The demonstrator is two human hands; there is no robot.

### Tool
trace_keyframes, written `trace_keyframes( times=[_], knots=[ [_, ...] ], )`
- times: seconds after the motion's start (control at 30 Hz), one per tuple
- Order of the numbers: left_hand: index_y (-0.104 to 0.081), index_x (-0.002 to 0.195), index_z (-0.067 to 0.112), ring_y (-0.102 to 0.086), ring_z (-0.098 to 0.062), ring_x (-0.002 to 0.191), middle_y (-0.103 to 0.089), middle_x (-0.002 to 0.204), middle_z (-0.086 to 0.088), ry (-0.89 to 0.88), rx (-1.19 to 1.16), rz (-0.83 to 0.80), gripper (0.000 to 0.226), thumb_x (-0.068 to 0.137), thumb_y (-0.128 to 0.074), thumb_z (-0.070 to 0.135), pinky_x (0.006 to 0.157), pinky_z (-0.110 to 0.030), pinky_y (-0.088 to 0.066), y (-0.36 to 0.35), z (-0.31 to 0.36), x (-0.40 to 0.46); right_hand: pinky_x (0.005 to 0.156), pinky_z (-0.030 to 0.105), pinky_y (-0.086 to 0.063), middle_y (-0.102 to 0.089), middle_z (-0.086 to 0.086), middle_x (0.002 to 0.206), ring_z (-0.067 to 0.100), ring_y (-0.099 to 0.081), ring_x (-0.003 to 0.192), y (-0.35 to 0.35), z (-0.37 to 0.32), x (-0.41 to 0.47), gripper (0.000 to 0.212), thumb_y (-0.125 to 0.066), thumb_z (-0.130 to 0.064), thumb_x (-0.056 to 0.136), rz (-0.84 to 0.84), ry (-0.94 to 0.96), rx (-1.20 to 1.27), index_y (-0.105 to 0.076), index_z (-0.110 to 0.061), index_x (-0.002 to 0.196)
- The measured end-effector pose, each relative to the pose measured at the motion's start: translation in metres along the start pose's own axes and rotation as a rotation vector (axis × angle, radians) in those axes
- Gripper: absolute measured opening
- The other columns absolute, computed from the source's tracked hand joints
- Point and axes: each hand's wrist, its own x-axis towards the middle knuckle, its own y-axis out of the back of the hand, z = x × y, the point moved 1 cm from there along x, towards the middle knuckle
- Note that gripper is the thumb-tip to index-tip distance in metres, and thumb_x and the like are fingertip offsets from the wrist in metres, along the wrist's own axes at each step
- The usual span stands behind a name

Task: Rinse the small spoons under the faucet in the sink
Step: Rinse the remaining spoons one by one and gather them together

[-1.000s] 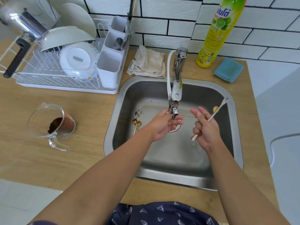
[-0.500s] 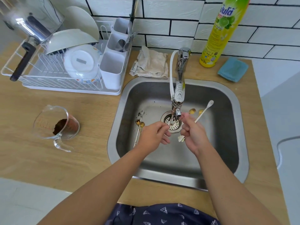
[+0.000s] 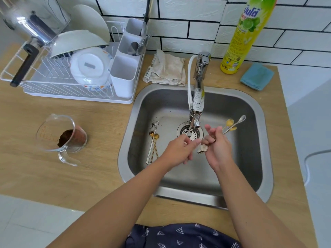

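Two forearms reach in over the sink (image 3: 132,154). The right hand (image 3: 217,149) curls round a bunch of small spoons (image 3: 232,125), bowls pointing up and away, a flower-shaped handle end poking out below the fist. The left hand (image 3: 180,149) sits just beside it, fingers blurred, so its grip can't be called. More spoons (image 3: 153,145) lie on the basin floor to the left. Beyond, the faucet (image 3: 198,102) hangs above the drain; any water is hard to make out.
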Motion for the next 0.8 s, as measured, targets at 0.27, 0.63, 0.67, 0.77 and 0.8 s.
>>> trace_keyframes(
  times=[0.27,0.63,0.67,0.77,0.8],
  knots=[
    [-0.047,0.131,-0.001,-0.060,-0.036,0.116,-0.055,0.129,-0.022,0.319,0.839,0.242,0.040,0.098,-0.056,0.021,0.089,-0.040,-0.052,0.072,-0.053,0.042,0.034,0.014,-0.023,-0.079,0.012,0.096,0.002,-0.025,0.033,0.001,-0.006,0.001,0.031,-0.048,-0.026,0.108,-0.042,-0.126,-0.039,-0.068,-0.005,0.096],
    [-0.063,0.114,-0.003,-0.066,-0.036,0.098,-0.065,0.110,-0.022,0.328,0.860,0.274,0.024,0.095,-0.054,0.008,0.075,-0.038,-0.055,0.071,-0.059,0.041,0.032,0.016,-0.018,-0.080,0.007,0.093,0.001,-0.023,0.032,0.008,0.000,0.001,0.023,-0.055,-0.029,0.103,-0.063,-0.219,-0.115,-0.070,-0.012,0.102],
    [-0.062,0.114,-0.003,-0.066,-0.037,0.099,-0.065,0.110,-0.023,0.315,0.863,0.278,0.024,0.095,-0.053,0.007,0.077,-0.040,-0.055,0.071,-0.058,0.040,0.032,0.016,-0.018,-0.080,0.007,0.094,0.001,-0.023,0.032,0.010,0.000,0.002,0.023,-0.055,-0.030,0.103,-0.063,-0.222,-0.115,-0.070,-0.012,0.101],
    [-0.061,0.114,0.000,-0.065,-0.038,0.101,-0.065,0.110,-0.022,0.279,0.879,0.266,0.025,0.093,-0.048,0.004,0.079,-0.041,-0.054,0.068,-0.055,0.034,0.032,0.016,-0.018,-0.079,0.007,0.096,0.001,-0.022,0.032,0.014,0.001,0.006,0.023,-0.055,-0.031,0.103,-0.058,-0.227,-0.113,-0.070,-0.014,0.100],
    [-0.062,0.114,0.002,-0.064,-0.037,0.100,-0.065,0.110,-0.021,0.267,0.887,0.257,0.026,0.092,-0.048,0.004,0.079,-0.041,-0.054,0.065,-0.054,0.032,0.032,0.016,-0.018,-0.079,0.007,0.097,0.002,-0.023,0.032,0.015,0.001,0.007,0.023,-0.055,-0.030,0.104,-0.052,-0.226,-0.118,-0.070,-0.014,0.100]
  ],
)
